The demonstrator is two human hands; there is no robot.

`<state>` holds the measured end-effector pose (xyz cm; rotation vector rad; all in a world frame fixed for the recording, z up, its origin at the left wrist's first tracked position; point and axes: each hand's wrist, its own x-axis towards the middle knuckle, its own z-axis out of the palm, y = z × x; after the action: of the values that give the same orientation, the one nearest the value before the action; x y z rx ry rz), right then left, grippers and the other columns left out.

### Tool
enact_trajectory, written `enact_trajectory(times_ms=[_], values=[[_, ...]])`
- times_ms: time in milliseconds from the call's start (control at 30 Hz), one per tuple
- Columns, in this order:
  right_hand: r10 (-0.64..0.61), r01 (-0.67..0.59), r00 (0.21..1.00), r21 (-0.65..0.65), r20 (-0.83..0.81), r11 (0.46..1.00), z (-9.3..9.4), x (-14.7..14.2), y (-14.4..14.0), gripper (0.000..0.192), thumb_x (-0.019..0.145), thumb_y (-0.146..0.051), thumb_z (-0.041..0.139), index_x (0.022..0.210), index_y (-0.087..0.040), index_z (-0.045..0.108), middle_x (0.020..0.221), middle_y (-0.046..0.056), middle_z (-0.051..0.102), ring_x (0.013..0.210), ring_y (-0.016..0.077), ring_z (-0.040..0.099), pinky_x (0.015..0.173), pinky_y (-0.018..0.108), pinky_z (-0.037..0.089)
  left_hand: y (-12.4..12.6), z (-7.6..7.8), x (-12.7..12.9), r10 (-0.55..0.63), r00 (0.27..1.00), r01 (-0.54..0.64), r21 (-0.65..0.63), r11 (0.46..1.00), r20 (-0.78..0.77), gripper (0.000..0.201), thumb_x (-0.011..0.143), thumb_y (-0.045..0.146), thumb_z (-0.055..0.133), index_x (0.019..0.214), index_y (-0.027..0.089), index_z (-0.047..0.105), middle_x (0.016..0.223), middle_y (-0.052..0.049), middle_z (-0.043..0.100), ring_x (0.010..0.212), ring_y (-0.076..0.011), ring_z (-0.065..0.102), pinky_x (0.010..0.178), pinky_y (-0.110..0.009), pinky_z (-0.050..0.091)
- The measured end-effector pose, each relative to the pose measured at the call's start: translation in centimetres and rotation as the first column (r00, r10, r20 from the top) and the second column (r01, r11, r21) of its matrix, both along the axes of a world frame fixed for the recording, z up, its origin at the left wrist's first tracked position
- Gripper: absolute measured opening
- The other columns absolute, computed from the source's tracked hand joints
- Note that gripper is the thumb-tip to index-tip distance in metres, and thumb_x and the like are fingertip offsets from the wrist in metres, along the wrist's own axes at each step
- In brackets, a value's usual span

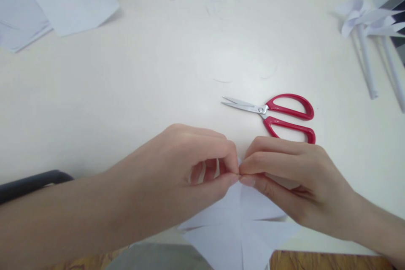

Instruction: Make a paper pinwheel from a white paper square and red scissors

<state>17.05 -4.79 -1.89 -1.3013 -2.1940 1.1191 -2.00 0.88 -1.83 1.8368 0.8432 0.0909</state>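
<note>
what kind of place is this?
Likely a paper-craft table, maybe a classroom or home desk. Both hands, left hand and right hand, pinch a cut white paper; red scissors, finished paper pinwheels and loose sheets lie on the white table.

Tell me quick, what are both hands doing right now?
Left hand: grip closed, pinching the cut white paper sheet.
Right hand: grip closed, pinching the same sheet at the same spot.

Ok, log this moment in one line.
left hand: pinching cut paper | right hand: pinching same | scissors: lying beside
</note>
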Motion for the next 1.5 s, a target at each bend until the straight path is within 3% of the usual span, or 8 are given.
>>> enact_trajectory(times_ms=[500, 900, 1500], values=[[0.017, -0.017, 1.000, 0.022, 0.012, 1.000, 0.28, -0.30, -0.15, 0.012, 0.084, -0.010, 0.051, 0.082, -0.013, 0.062, 0.075, 0.001, 0.058, 0.057, 0.0064, 0.047, 0.048, 0.019, 0.037, 0.00, -0.17, 0.06, -0.018, 1.000, 0.018, 0.011, 1.000, -0.001, 0.015, 0.071, 0.012, 0.056, 0.059, 0.021, 0.059, 0.053, 0.007, 0.052, 0.048, -0.0061, 0.046, 0.048, -0.016, 0.038], [-0.034, 0.033, 0.999, -0.089, -0.008, 0.995, 0.33, -0.36, -0.43, 0.014, 0.084, -0.009, 0.048, 0.080, -0.014, 0.061, 0.072, -0.001, 0.055, 0.059, 0.0064, 0.048, 0.051, 0.020, 0.037, -0.17, -0.15, 0.03, 0.007, 1.000, -0.007, -0.017, 1.000, -0.005, 0.014, 0.070, 0.010, 0.054, 0.060, 0.020, 0.057, 0.053, 0.009, 0.050, 0.049, -0.0044, 0.045, 0.048, -0.015, 0.037], [-0.016, 0.017, 1.000, -0.040, 0.023, 0.999, 0.36, -0.50, -0.16, 0.013, 0.081, -0.005, 0.051, 0.074, -0.011, 0.059, 0.067, 0.000, 0.053, 0.056, 0.0061, 0.045, 0.048, 0.020, 0.034, -0.10, -0.12, 0.15, -0.020, 0.998, 0.017, -0.066, 0.998, -0.051, 0.014, 0.074, 0.014, 0.053, 0.065, 0.022, 0.059, 0.056, 0.010, 0.053, 0.051, -0.0047, 0.048, 0.050, -0.015, 0.040]])
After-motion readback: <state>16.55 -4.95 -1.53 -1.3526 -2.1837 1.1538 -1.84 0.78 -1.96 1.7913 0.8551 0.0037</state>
